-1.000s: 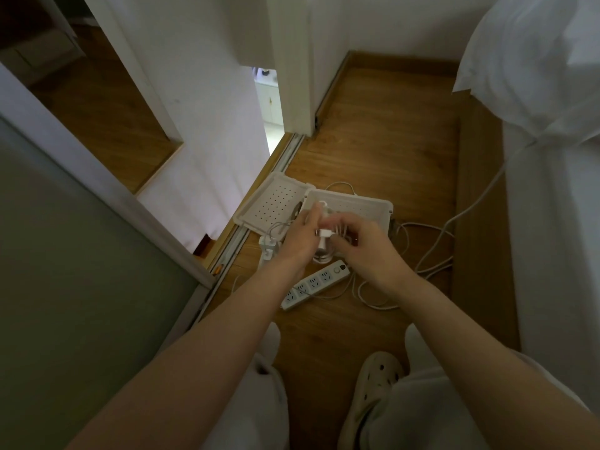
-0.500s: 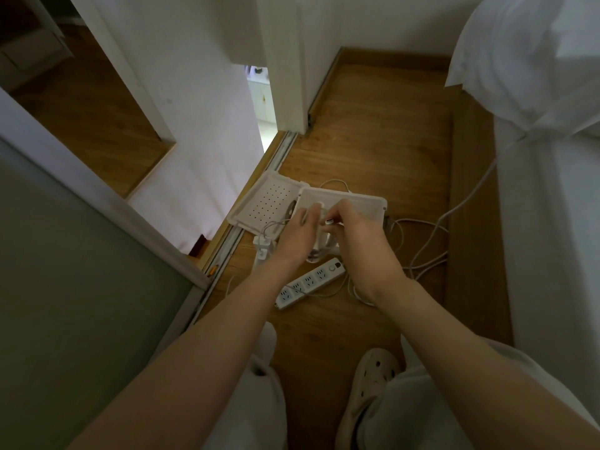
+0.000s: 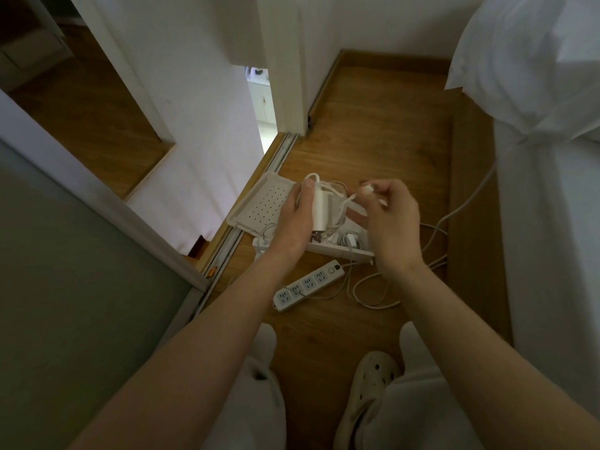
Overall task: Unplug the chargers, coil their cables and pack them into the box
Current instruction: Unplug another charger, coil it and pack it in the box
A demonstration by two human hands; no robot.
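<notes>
My left hand (image 3: 297, 219) grips a white charger (image 3: 321, 209) upright, with loops of its white cable around it. My right hand (image 3: 388, 216) pinches the cable's end plug (image 3: 368, 190) just to the right of the charger. Both hands hover above the open white box (image 3: 344, 251) on the wooden floor; another coiled charger (image 3: 350, 239) lies inside it. The box's perforated lid (image 3: 263, 206) lies to its left. A white power strip (image 3: 308, 284) with nothing plugged into it lies in front of the box.
Loose white cables (image 3: 431, 241) trail on the floor to the right, toward a white bed (image 3: 548, 190). A sliding-door track (image 3: 224, 251) and a grey door panel (image 3: 81, 287) are on the left. My foot in a cream clog (image 3: 373, 381) is near the bottom.
My hands have risen and drawn apart. The right hand has pulled the cable end out to the right, while the left hand holds the charger higher over the box.
</notes>
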